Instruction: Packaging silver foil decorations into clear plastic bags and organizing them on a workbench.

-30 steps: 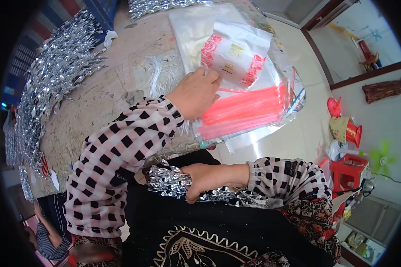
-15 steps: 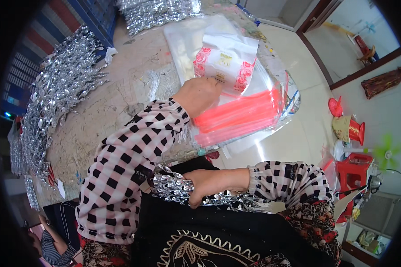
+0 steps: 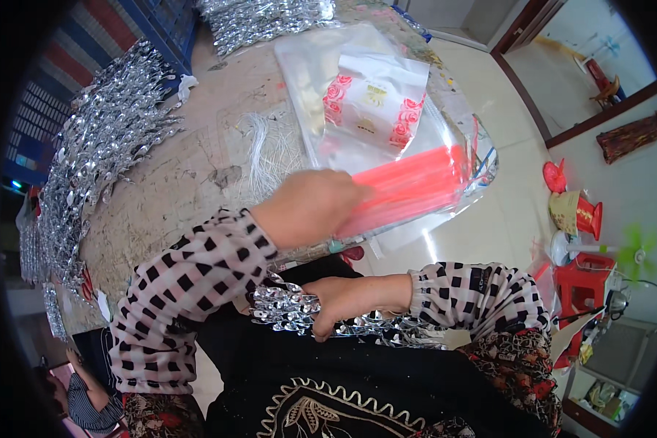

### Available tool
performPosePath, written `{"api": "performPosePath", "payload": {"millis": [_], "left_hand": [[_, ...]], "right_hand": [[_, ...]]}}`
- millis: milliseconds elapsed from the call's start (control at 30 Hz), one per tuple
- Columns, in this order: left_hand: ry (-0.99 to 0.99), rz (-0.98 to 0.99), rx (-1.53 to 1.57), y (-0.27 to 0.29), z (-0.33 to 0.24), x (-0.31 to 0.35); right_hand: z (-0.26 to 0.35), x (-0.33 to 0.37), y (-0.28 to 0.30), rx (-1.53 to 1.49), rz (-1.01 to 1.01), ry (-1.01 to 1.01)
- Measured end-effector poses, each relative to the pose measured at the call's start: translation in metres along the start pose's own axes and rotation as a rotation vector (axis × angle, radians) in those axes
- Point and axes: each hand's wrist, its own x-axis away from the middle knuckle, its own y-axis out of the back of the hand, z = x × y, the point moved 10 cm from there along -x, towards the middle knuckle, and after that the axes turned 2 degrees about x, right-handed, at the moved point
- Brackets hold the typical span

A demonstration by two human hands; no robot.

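My right hand (image 3: 361,297) is wrapped round a bundle of silver sequin strands (image 3: 283,308), held across the front of my body at the near table edge. My left hand (image 3: 310,208) hovers with curled fingers by the left end of a stack of bright pink strips (image 3: 416,182). Its fingertips are blurred, so what they pinch, if anything, cannot be made out. The strips lie on clear plastic bags (image 3: 306,73). Beyond them stands a white packet with pink roses (image 3: 376,98). Thin white threads (image 3: 259,150) are spread left of the bags.
Heaps of silver strands (image 3: 109,120) cover the table's left side, with another pile (image 3: 266,22) at the far edge. A blue crate (image 3: 157,33) stands at the back left. Right of the table are a red stool (image 3: 588,281) and a green fan (image 3: 635,253). Another person (image 3: 91,398) is at lower left.
My left hand has moved from beside the packet down toward my body, to the near left end of the pink strips. My right hand keeps its hold on the silver strands.
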Motion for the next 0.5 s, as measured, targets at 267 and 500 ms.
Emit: {"api": "performPosePath", "payload": {"millis": [267, 500], "left_hand": [[0.718, -0.318, 0.309, 0.031, 0.123, 0.035], [0.424, -0.266, -0.081, 0.035, 0.086, 0.001]], "right_hand": [[-0.001, 0.002, 0.0, 0.017, -0.051, 0.009], [-0.005, -0.001, -0.007, -0.107, 0.016, -0.002]]}}
